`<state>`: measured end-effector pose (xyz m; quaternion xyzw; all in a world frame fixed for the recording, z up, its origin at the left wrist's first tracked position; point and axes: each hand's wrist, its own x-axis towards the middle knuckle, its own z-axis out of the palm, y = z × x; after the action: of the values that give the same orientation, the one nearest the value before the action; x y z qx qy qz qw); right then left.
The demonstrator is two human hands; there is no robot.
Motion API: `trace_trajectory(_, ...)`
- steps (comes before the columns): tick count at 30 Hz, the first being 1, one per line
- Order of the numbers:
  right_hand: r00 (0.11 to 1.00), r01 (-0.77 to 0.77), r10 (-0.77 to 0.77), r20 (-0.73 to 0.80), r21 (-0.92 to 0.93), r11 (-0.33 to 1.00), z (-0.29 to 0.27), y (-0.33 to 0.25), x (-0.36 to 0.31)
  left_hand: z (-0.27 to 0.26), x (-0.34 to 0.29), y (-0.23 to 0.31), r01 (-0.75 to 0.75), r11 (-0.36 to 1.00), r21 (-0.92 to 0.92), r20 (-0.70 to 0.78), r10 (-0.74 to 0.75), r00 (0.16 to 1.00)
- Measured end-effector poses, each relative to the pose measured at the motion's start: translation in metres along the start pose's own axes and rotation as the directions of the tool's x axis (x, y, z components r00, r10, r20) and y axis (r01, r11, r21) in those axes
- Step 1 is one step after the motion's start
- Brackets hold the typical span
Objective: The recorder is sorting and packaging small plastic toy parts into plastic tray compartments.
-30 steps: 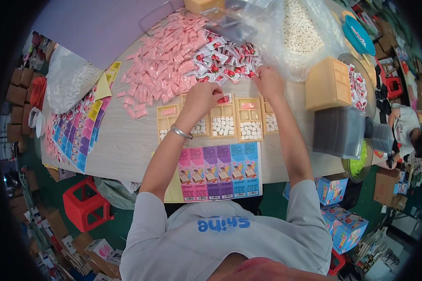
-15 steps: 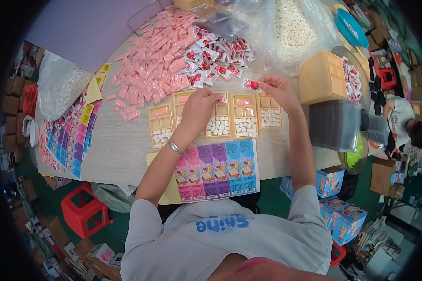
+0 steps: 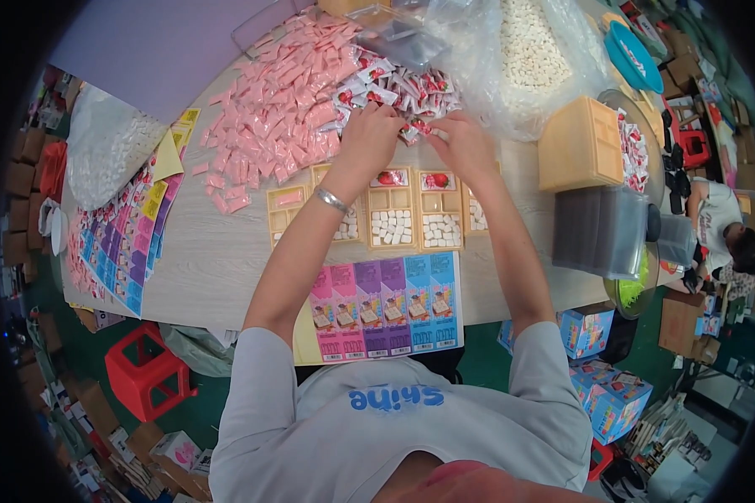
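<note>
My left hand [image 3: 372, 138] reaches the near edge of a heap of strawberry-printed sachets [image 3: 377, 74], fingers bent down and closed; what they pinch is hidden. Beside it, my right hand [image 3: 466, 144] pinches a red-and-white sachet [image 3: 419, 127] at the same edge. Below my hands stands a row of several yellow compartment trays [image 3: 392, 199]. White pillow-shaped pieces [image 3: 392, 227] fill their near compartments. Strawberry sachets lie in the far compartments of two middle trays, and a pink packet [image 3: 288, 198] lies in the leftmost. My forearms partly cover the outer trays.
Left of the sachets spreads a large heap of pink packets [image 3: 268, 109]. A clear bag of white pieces [image 3: 533, 59] lies at the back right. Stacked yellow trays [image 3: 575, 142] and clear plastic covers [image 3: 600, 230] stand right. Printed coloured sheets [image 3: 383, 306] lie at the near edge.
Both hands have moved away from the trays to the sachet heap, the right one shifting left. Strawberry sachets now show in two middle trays, one where a pink packet was visible.
</note>
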<state>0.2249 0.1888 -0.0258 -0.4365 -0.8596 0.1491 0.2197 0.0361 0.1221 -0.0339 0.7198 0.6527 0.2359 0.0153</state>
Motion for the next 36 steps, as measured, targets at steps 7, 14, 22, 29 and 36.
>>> trace_trajectory(7, 0.999, -0.044, 0.044, -0.003, -0.012, 0.999, 0.019, 0.020, 0.006, 0.013, 0.009, -0.002, -0.043, 0.994, 0.105, 0.043, 0.039, 0.998)
trace_trajectory(14, 0.994, -0.085, 0.095, -0.051, 0.171, 0.982, -0.073, 0.056, -0.040, -0.014, -0.019, 0.007, -0.134, 0.990, -0.041, -0.325, 0.114, 0.939)
trace_trajectory(22, 0.970, -0.222, 0.197, 0.142, 0.187, 0.957, -0.064, 0.080, -0.078, -0.041, -0.080, 0.022, -0.387, 0.905, 0.178, -0.466, 0.424, 0.777)
trace_trajectory(29, 0.979, -0.187, 0.200, -0.026, 0.251, 0.950, -0.061, 0.086, -0.064, -0.056, -0.107, 0.019, -0.296, 0.942, 0.157, -0.497, 0.335, 0.801)
trace_trajectory(36, 0.986, -0.146, 0.149, -0.078, 0.047, 0.988, -0.031, 0.083, -0.070, -0.060, -0.131, -0.011, -0.019, 0.991, 0.130, -0.505, 0.083, 0.859)
